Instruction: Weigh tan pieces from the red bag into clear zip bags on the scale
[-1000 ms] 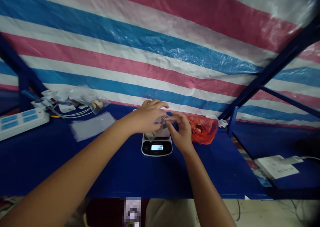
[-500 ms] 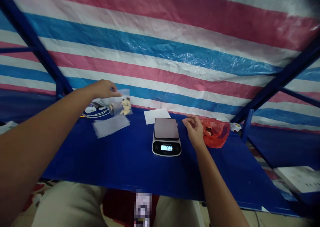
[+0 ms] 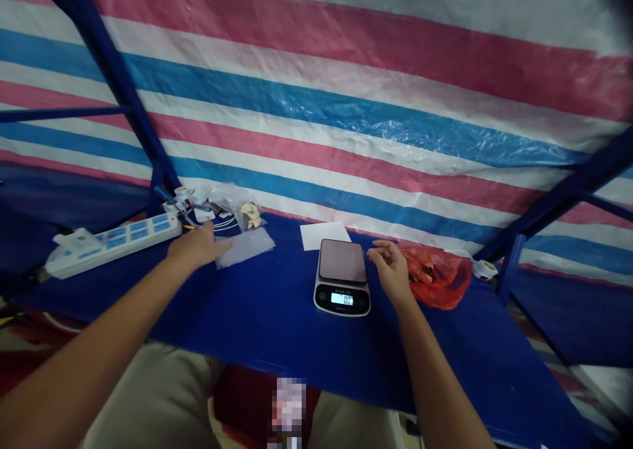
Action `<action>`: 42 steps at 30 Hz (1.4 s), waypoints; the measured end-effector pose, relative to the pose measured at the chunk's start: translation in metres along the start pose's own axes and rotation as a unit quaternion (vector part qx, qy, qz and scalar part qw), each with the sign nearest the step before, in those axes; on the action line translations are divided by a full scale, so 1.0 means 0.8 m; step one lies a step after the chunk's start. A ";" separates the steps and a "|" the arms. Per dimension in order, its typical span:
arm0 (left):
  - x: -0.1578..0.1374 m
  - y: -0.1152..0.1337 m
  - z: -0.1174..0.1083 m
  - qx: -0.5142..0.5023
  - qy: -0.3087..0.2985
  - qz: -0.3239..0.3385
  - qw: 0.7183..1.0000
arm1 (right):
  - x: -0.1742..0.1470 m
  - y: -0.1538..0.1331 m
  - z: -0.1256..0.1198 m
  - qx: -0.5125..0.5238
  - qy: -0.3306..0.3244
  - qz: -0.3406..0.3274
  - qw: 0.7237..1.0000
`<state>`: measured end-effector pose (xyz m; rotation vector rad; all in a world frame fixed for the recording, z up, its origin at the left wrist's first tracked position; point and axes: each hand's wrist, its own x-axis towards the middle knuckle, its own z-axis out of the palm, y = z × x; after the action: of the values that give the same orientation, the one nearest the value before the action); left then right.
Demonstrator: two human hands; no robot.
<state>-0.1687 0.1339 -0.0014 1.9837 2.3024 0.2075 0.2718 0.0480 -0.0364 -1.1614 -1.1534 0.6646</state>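
My left hand (image 3: 195, 246) reaches over the left edge of a stack of clear plastic bags (image 3: 246, 247), its fingers stretched out and holding nothing I can see. Behind the stack, against the striped sheet, rests a clear bag with pale pieces (image 3: 251, 215) inside. A digital kitchen scale (image 3: 342, 262) stands at the middle, its lit display reading about 0.0 and its plate bare. Just right of the scale is my right hand (image 3: 393, 269), fingers loosely bent and apart, with nothing visible in it. A red plastic bag (image 3: 440, 277) lies crumpled beside that hand, with something dark inside.
A white sheet of paper (image 3: 324, 235) lies behind the scale. At the left are a power strip (image 3: 119, 241) and tangled white cables (image 3: 225, 223). A white and yellow object (image 3: 484, 269) sits past the red bag. Blue metal posts frame the blue tabletop (image 3: 277, 310).
My left hand has let go of the bag of pale pieces at the back and come down to the clear bags. The display went from about 10.0 to 0.0. The view shifted left.
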 end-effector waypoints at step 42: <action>-0.080 0.289 0.022 -0.439 -0.448 0.350 0.696 | -0.042 -0.060 0.022 -0.065 -0.160 -0.129 0.976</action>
<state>0.0690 0.1047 0.0185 1.6612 0.5634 0.2375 0.2374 0.0093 -0.0037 -1.0105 -1.6118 0.5953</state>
